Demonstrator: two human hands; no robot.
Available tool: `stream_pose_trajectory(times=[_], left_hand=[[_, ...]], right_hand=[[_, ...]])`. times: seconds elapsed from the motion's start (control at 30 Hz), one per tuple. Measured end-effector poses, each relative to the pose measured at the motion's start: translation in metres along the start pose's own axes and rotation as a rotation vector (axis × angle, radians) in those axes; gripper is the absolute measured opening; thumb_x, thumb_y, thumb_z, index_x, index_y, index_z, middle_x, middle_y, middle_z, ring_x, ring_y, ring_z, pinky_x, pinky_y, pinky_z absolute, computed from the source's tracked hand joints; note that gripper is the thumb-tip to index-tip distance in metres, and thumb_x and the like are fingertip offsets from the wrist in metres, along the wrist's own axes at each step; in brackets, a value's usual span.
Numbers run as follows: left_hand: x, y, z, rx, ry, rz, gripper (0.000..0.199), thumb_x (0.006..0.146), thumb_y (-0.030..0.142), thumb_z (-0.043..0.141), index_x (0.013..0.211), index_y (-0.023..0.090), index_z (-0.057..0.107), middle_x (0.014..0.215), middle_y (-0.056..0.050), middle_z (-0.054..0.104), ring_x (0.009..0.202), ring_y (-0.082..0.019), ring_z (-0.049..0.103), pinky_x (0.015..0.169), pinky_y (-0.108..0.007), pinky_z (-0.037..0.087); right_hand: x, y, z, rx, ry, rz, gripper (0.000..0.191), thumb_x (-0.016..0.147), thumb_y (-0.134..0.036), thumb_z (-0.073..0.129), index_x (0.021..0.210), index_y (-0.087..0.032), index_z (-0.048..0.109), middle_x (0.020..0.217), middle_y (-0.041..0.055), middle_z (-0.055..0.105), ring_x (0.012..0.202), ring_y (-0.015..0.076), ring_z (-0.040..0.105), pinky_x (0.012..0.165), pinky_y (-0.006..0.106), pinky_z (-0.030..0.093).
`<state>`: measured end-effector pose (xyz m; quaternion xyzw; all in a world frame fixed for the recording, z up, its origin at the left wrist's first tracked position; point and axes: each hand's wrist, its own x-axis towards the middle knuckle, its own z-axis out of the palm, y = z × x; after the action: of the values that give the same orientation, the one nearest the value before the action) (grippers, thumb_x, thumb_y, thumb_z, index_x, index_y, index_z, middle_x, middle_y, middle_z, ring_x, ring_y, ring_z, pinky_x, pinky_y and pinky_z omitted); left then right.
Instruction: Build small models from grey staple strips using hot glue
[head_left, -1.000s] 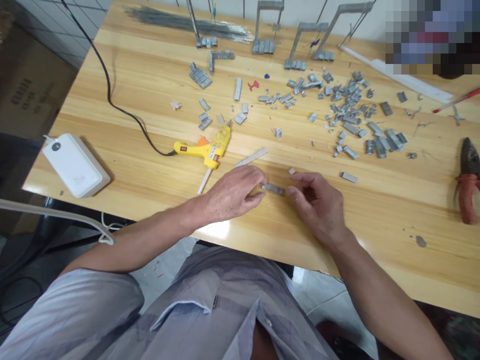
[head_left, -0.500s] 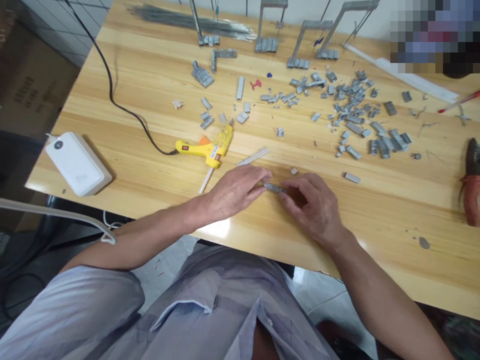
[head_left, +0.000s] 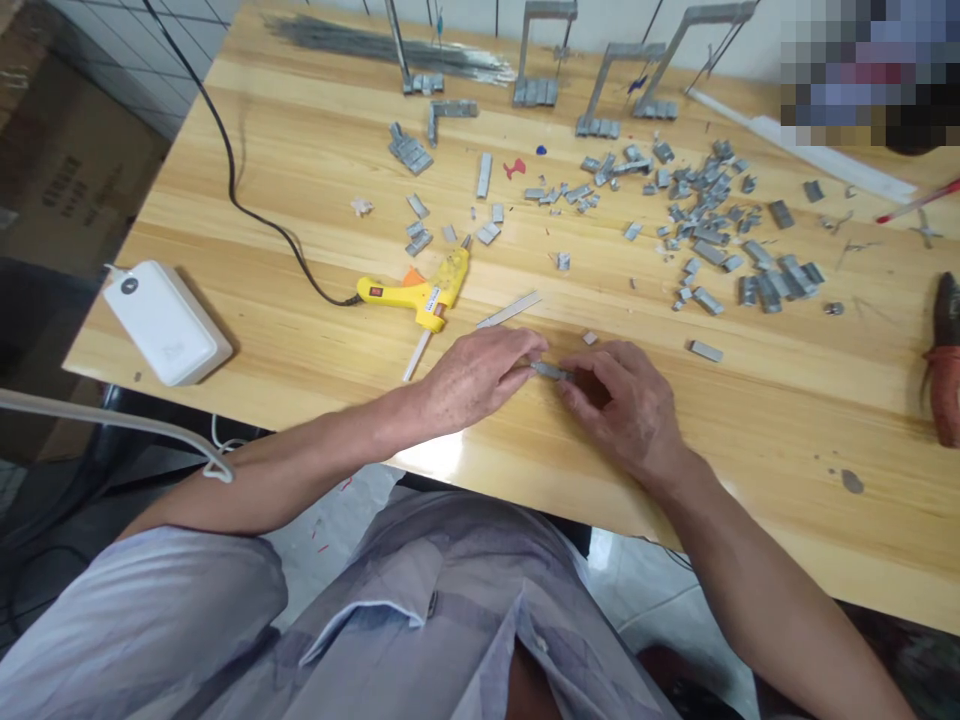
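A short grey strip (head_left: pixel 551 371), metallic in look, spans the gap between my hands just above the wooden table (head_left: pixel 765 420). Thumb and fingers of my left hand (head_left: pixel 484 375) pinch its left end. At the other end, my right hand (head_left: pixel 626 405) grips it between thumb and fingertips. Both ends are partly covered by fingers. A longer flat grey strip (head_left: pixel 510 309) lies just beyond my left hand. Close to my right fingertips is a tiny pale piece (head_left: pixel 590 338), and a small grey block (head_left: pixel 706 351) rests farther right.
A yellow glue gun (head_left: pixel 420 292) with a cord lies left of centre, near a white power bank (head_left: pixel 166 325). Loose grey pieces (head_left: pixel 709 215) are scattered at right. Several grey frames (head_left: pixel 536 92) stand at the back beside thin wires (head_left: pixel 390 48). Red-handled pliers (head_left: pixel 943 385) lie far right.
The view has shifted slightly, so the table's left side appears a little farther right. My hands keep the same hold on the grey strip.
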<state>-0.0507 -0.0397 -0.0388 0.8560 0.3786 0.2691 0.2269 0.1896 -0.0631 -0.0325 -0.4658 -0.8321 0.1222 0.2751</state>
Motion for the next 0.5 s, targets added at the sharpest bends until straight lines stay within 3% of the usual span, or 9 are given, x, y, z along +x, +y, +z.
stream_pose_trajectory(times=[0.23, 0.5], left_hand=[[0.0008, 0.0012, -0.0015, -0.010, -0.001, 0.002, 0.016, 0.100, 0.014, 0.063, 0.116, 0.016, 0.065, 0.109, -0.008, 0.078, 0.100, -0.018, 0.073, 0.092, -0.033, 0.058], [0.0030, 0.0068, -0.0055, -0.040, 0.019, 0.003, 0.019, 0.094, 0.011, 0.066, 0.112, 0.015, 0.064, 0.103, -0.007, 0.076, 0.085, -0.016, 0.070, 0.086, -0.031, 0.058]], right_hand=[[-0.0002, 0.0002, 0.0004, 0.009, -0.007, -0.005, 0.012, 0.099, -0.028, 0.065, 0.107, -0.024, 0.072, 0.094, 0.0076, 0.074, 0.090, 0.0250, 0.066, 0.081, 0.039, 0.053], [-0.0002, -0.0008, 0.0005, 0.004, 0.013, -0.026, 0.011, 0.100, -0.028, 0.064, 0.108, -0.024, 0.071, 0.092, 0.0063, 0.073, 0.086, 0.0230, 0.065, 0.078, 0.037, 0.052]])
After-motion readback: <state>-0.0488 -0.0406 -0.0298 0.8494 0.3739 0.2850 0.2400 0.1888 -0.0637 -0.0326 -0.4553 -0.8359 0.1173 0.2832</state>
